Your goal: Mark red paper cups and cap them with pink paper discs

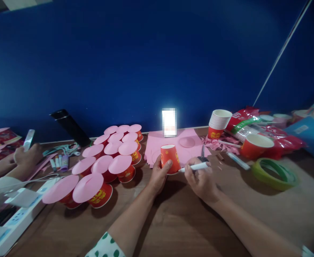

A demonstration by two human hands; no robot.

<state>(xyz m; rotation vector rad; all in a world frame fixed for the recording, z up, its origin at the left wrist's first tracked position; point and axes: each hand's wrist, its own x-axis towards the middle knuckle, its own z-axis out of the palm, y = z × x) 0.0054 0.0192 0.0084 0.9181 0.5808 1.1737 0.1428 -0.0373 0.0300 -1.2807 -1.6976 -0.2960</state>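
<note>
The left hand (pixel 159 176) holds the red cup (pixel 172 157); the right hand (pixel 201 181) grips the white pen (pixel 195 166). Keep the cup still and press softly.

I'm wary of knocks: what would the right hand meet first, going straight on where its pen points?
Likely the red cup in the left hand; the white pen in the right hand points at its lower edge. Contact is unclear.

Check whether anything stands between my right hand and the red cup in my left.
Only the white pen in your right hand: it reaches into the gap, its end close to the lower side of the red cup. I can't tell whether it touches. Nothing else visible stands between.
</note>
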